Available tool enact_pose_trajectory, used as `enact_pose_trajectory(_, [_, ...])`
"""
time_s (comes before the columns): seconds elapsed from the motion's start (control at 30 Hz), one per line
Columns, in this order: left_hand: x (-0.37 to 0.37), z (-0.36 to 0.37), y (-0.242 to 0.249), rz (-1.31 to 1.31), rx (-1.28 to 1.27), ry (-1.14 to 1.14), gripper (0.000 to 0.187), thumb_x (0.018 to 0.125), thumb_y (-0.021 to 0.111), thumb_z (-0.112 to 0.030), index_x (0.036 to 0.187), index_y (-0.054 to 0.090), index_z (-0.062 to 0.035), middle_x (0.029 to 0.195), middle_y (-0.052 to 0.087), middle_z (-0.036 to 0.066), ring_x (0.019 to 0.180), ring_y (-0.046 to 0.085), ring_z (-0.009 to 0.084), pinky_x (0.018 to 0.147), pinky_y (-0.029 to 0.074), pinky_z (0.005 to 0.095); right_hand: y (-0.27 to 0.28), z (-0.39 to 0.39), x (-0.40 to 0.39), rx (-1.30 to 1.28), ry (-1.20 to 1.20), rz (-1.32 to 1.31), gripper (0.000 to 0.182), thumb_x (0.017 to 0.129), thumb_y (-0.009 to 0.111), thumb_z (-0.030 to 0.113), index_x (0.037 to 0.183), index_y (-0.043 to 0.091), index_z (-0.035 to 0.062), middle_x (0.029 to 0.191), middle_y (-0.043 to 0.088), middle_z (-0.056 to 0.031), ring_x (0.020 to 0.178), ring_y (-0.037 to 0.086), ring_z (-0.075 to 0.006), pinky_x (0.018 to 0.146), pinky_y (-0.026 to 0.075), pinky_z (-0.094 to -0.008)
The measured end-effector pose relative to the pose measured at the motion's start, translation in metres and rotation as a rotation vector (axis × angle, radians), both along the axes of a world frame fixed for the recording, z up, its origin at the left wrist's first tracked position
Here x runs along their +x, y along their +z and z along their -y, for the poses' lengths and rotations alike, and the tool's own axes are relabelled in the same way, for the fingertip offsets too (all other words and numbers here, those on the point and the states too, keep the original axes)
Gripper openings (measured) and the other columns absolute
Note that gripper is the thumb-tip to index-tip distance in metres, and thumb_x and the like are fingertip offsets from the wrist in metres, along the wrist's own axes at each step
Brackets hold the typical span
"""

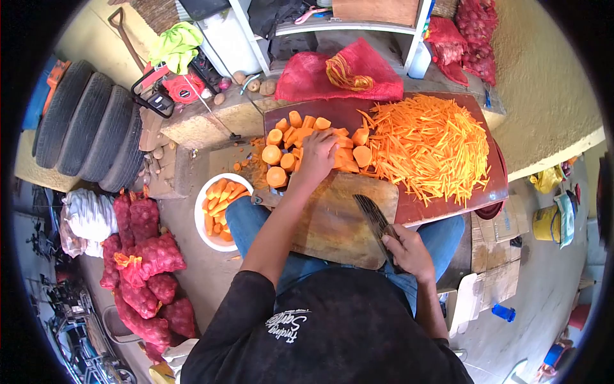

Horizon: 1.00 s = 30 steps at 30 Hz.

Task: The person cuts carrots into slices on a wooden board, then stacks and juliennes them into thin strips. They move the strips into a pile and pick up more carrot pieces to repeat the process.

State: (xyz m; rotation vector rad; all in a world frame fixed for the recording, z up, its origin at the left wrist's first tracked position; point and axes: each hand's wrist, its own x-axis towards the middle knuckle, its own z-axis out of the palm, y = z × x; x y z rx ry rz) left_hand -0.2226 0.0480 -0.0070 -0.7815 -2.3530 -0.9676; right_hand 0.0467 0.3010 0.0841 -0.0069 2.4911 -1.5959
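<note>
- Your left hand point(318, 155) is down on the carrot chunks point(273, 154) at the table's left side; its fingertips are partly lost among the pieces, so I cannot tell whether it grasps one or only rests there.
- Your right hand point(412, 253) is closed around the knife point(371, 216) — its dark blade slants away from you over the right part of the cutting board point(332, 221).
- That board lies above your lap, stained, near the front edge of the reddish-brown table point(409, 211).
- Right of the chunks you have a wide heap of carrot strips point(435, 144), the two piles meeting.
- Beside your left knee, on the floor, a white bowl point(200, 224) holds long carrot pieces point(220, 203).
- Beyond the chunks — at the table's far edge — lies a red mesh bag point(304, 73) with yellow string point(348, 73) on it.
</note>
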Motion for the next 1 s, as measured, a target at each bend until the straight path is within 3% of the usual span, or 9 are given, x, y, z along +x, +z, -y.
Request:
enact_pose_trajectory(0.07, [-0.001,-0.005,0.002,-0.041,0.044,0.042,0.028,0.092,0.084,-0.006,0.119,0.078,-0.002,0.128,0.076,0.015,0.116,0.068,0.0384,0.098,0.052,0.0523,0.0,0.003,0.002,0.015,-0.009,-0.009,0.02,0.112,0.068,0.016,0.106,0.067,-0.0022,0.07,0.057,-0.0009,0.056,0.055,-0.0082,0.053,0.045,-0.0316])
enact_pose_trajectory(0.17, [0.01,-0.006,0.023,-0.103,0.138,0.088,0.026,0.091,0.084,-0.004,0.115,0.078,0.0021,0.122,0.076,0.02,0.108,0.07,0.0428,0.091,0.057,0.0504,0.01,0.005,0.004,0.031,-0.036,0.122,0.023,0.107,0.072,0.017,0.113,0.068,-0.0049,0.082,0.063,-0.0211,0.076,0.062,-0.0276,0.074,0.053,-0.0437])
enact_pose_trajectory(0.43, [0.084,0.026,0.031,-0.029,-0.037,0.131,0.035,0.091,0.086,-0.007,0.123,0.076,0.0006,0.104,0.067,0.018,0.091,0.066,0.0423,0.082,0.055,0.0499,0.024,0.015,0.0,0.072,0.033,0.046,0.021,0.106,0.072,0.015,0.115,0.069,-0.0045,0.081,0.063,-0.0209,0.074,0.062,-0.0274,0.073,0.053,-0.0438])
enact_pose_trajectory(0.47, [0.09,0.026,0.025,0.016,-0.001,0.153,0.035,0.094,0.083,-0.004,0.127,0.074,0.0009,0.107,0.069,0.018,0.097,0.069,0.0389,0.087,0.057,0.0463,0.027,0.017,-0.001,0.088,0.051,0.027,0.021,0.106,0.072,0.014,0.115,0.069,-0.0044,0.081,0.063,-0.0209,0.074,0.063,-0.0276,0.073,0.053,-0.044])
enact_pose_trajectory(0.57, [0.092,0.024,0.012,0.24,0.377,0.042,0.032,0.097,0.079,0.0,0.129,0.073,0.002,0.113,0.071,0.017,0.102,0.071,0.0327,0.092,0.058,0.0411,0.035,0.022,-0.007,0.095,0.107,0.021,0.022,0.106,0.072,0.016,0.114,0.069,-0.0042,0.081,0.065,-0.0234,0.074,0.066,-0.0367,0.073,0.053,-0.0463])
enact_pose_trajectory(0.67, [0.091,0.025,0.023,0.079,0.446,0.108,0.03,0.1,0.077,0.003,0.13,0.073,0.0036,0.118,0.073,0.017,0.103,0.073,0.0278,0.091,0.059,0.0378,0.03,0.024,-0.018,0.147,0.163,0.03,0.024,0.106,0.072,0.019,0.112,0.069,-0.0034,0.084,0.067,-0.0271,0.08,0.069,-0.0478,0.074,0.053,-0.05])
enact_pose_trajectory(0.77, [0.103,0.035,0.017,0.233,0.523,0.138,0.027,0.098,0.075,0.004,0.126,0.074,0.0037,0.115,0.072,0.02,0.104,0.072,0.0372,0.088,0.057,0.0392,0.026,0.027,-0.034,0.25,0.214,-0.05,0.028,0.106,0.072,0.024,0.113,0.068,-0.0027,0.091,0.071,-0.0305,0.09,0.07,-0.0529,0.079,0.055,-0.0538])
enact_pose_trajectory(0.87, [0.128,0.044,0.012,0.404,0.525,0.165,0.028,0.096,0.075,0.003,0.125,0.074,0.0036,0.11,0.07,0.02,0.097,0.07,0.0384,0.084,0.056,0.0416,0.025,0.029,-0.06,0.315,0.279,-0.064,0.03,0.105,0.073,0.027,0.117,0.071,-0.0009,0.098,0.074,-0.0313,0.096,0.073,-0.0519,0.084,0.057,-0.0557])
enact_pose_trajectory(1.0, [0.126,0.051,0.005,0.152,0.286,0.185,0.038,0.091,0.078,-0.004,0.129,0.074,0.0011,0.115,0.069,0.019,0.106,0.068,0.0395,0.094,0.052,0.047,0.03,0.033,-0.098,0.364,0.305,-0.143,0.032,0.104,0.074,0.029,0.12,0.076,0.0011,0.103,0.076,-0.0302,0.098,0.074,-0.0506,0.087,0.058,-0.0553])
